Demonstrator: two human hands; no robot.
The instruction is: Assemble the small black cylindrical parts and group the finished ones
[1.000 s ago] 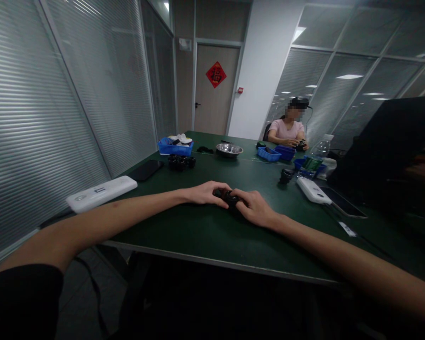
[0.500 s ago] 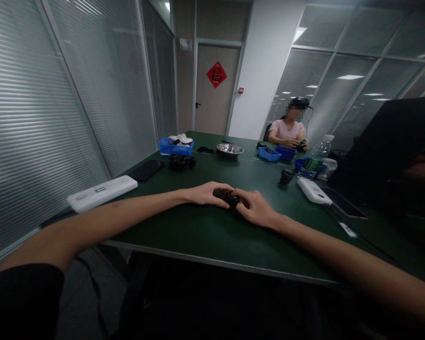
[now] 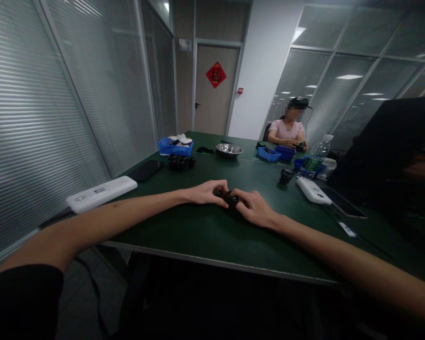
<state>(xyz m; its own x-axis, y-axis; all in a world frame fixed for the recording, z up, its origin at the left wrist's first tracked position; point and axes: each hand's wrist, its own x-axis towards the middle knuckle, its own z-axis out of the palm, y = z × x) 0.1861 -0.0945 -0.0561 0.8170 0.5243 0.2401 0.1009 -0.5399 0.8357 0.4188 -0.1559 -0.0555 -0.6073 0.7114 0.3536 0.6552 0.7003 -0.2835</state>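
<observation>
On our counter (image 3: 184, 226), a bowl (image 3: 229, 150) sits behind the thing (image 3: 231, 200) we hold, a tub (image 3: 177, 151) left, a bottle (image 3: 312, 163) right.

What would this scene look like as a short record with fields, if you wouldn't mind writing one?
left hand: holds the left end of a small black object
right hand: fingers on the same object's right end
object detail: partly covered by fingers; exact kind unclear
surface: dark green table
left side: white device, black phone, blue basket
far middle: metal bowl
right side: clear bottle
co-worker: seated at the far side, pink top
</observation>
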